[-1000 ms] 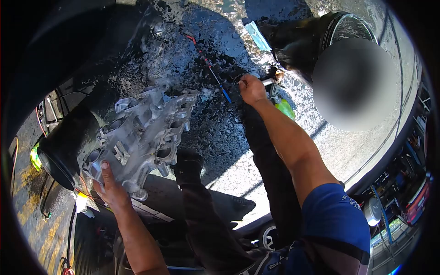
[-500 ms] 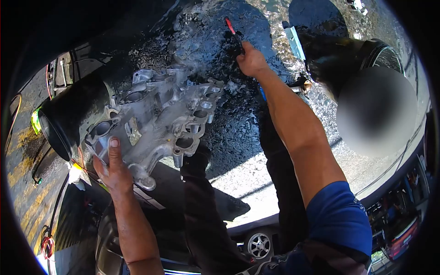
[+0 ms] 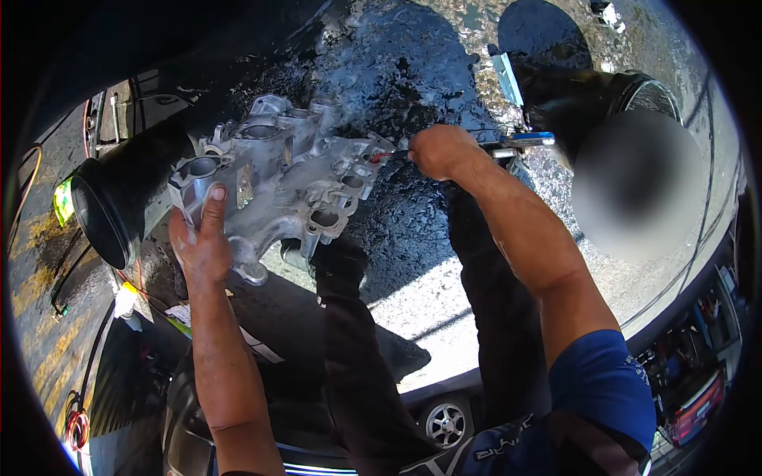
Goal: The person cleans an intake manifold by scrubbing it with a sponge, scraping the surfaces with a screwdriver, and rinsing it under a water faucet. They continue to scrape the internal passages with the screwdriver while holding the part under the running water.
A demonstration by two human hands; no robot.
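Note:
A grey cast-metal intake manifold (image 3: 274, 190) with several round ports hangs over the wet floor, tilted in front of me. My left hand (image 3: 205, 242) grips its left end, thumb up along the side of a round port. In my right hand (image 3: 444, 152) is a thin red-tipped brush (image 3: 389, 155), closed in a fist around its dark handle. The brush's red end is right at a port on the manifold's right end. My fingers cover most of the handle.
Dark wet ground (image 3: 413, 214) lies below. A black drum (image 3: 103, 210) is at the left, another dark drum (image 3: 575, 99) at the right. Behind my right hand are a blue-and-silver tool (image 3: 530, 140) and a metal bracket (image 3: 506, 78). A car wheel (image 3: 444, 424) shows below.
My right hand has come back towards me, bringing the brush's red end from above the wet floor to the manifold's port. My left hand has raised the manifold slightly.

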